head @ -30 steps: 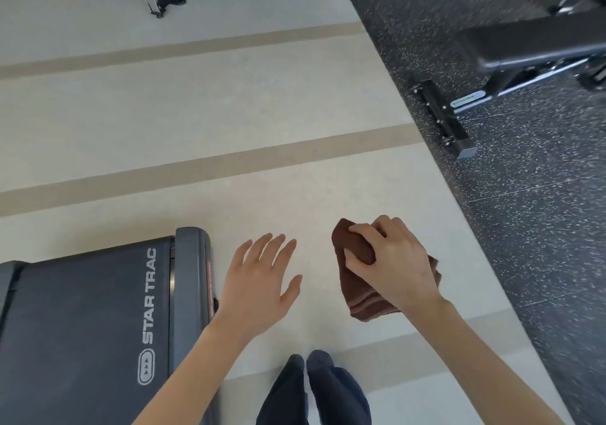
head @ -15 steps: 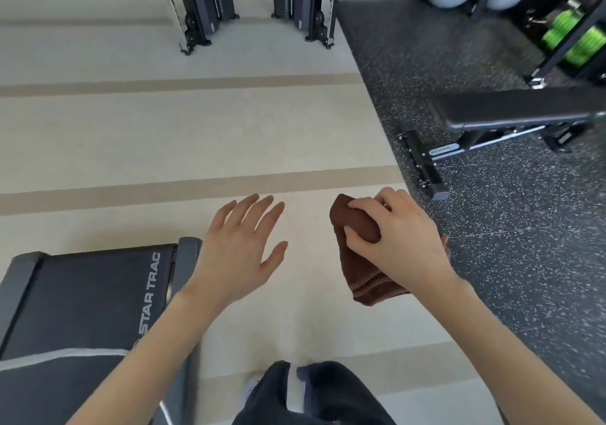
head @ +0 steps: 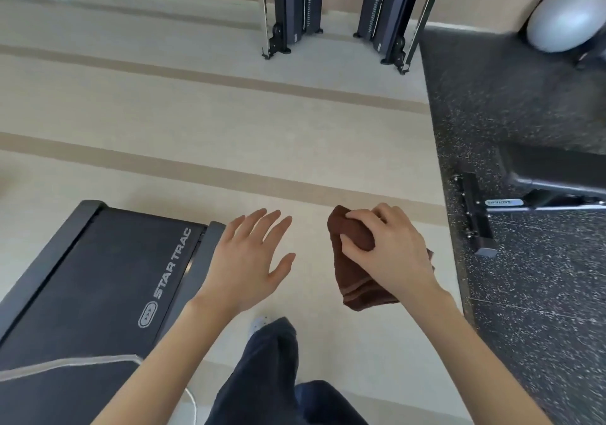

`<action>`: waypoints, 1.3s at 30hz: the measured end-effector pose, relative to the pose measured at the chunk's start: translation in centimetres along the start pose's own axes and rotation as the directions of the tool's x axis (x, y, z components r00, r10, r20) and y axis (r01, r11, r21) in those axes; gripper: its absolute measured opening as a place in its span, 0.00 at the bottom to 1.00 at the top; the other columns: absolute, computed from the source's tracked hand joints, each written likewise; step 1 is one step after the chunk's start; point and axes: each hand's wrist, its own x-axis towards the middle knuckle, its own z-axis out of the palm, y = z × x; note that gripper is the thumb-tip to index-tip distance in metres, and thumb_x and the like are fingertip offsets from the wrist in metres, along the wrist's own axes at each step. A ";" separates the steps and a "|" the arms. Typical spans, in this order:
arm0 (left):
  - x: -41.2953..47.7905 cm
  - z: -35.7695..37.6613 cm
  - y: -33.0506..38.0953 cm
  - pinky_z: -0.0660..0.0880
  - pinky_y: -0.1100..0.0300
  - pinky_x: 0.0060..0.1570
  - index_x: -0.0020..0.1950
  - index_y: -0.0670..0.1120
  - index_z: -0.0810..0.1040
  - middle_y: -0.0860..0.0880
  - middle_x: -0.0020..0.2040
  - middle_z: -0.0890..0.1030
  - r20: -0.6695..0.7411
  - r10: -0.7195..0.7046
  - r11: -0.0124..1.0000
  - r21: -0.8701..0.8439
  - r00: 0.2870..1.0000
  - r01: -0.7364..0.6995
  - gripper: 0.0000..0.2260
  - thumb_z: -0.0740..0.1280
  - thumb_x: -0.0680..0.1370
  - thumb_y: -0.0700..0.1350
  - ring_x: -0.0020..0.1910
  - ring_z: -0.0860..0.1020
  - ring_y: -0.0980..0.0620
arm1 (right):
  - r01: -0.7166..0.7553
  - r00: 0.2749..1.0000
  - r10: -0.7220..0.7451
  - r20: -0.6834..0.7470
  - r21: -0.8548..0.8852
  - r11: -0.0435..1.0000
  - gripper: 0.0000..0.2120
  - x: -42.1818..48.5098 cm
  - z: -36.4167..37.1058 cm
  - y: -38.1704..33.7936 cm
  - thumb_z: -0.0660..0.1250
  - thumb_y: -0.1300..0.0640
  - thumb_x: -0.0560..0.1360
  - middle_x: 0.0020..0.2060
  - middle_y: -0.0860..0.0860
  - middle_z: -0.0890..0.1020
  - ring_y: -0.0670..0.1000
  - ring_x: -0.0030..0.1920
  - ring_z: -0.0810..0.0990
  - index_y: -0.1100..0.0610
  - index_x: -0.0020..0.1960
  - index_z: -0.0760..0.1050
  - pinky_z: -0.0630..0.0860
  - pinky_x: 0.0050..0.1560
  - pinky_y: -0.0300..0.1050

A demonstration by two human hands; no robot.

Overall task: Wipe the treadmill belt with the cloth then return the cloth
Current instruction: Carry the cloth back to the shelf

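Note:
A folded brown cloth (head: 352,277) hangs in the air over the pale floor, gripped from above by my right hand (head: 388,249). The treadmill's dark belt (head: 98,287), marked STAR TRAC, fills the lower left, with its grey side rail (head: 200,257) along the right edge. My left hand (head: 252,260) hovers with fingers spread just right of that rail, holding nothing. Both hands are off the belt.
A black weight bench (head: 541,178) stands on the speckled dark mat (head: 524,293) to the right. Two machine uprights (head: 288,11) (head: 390,14) stand at the back, and a grey exercise ball (head: 564,17) sits far right. My legs (head: 269,375) are below, between the hands.
The view has tilted up and turned, showing more of the room ahead. The treadmill end has shifted in the frame. Both hands keep their pose, the cloth still held.

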 end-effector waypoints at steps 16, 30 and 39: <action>10.9 0.5 -6.5 0.73 0.47 0.59 0.63 0.44 0.77 0.45 0.61 0.78 0.043 -0.098 0.993 -0.054 0.994 0.100 0.31 0.41 0.80 0.59 0.61 0.76 0.43 | 0.116 0.993 -0.115 0.027 -0.057 0.992 0.14 14.3 3.7 2.5 0.75 0.50 0.63 0.36 0.49 0.78 0.53 0.38 0.78 0.53 0.47 0.81 0.75 0.37 0.43; 22.7 0.5 -13.0 0.73 0.46 0.59 0.63 0.44 0.77 0.45 0.62 0.78 -0.005 -0.185 0.981 -0.054 0.983 0.185 0.23 0.54 0.76 0.55 0.61 0.76 0.43 | 0.177 0.982 -0.179 0.058 0.038 0.984 0.14 29.5 9.3 3.6 0.72 0.48 0.66 0.39 0.47 0.77 0.52 0.42 0.77 0.50 0.50 0.79 0.71 0.39 0.40; 32.2 3.4 -16.6 0.74 0.47 0.58 0.62 0.45 0.78 0.46 0.60 0.79 0.025 -0.364 0.930 -0.044 0.931 0.365 0.23 0.54 0.76 0.55 0.60 0.77 0.44 | 0.255 0.928 -0.274 0.253 0.105 0.961 0.17 41.8 16.4 8.3 0.68 0.41 0.69 0.42 0.46 0.77 0.50 0.45 0.77 0.50 0.51 0.79 0.70 0.41 0.39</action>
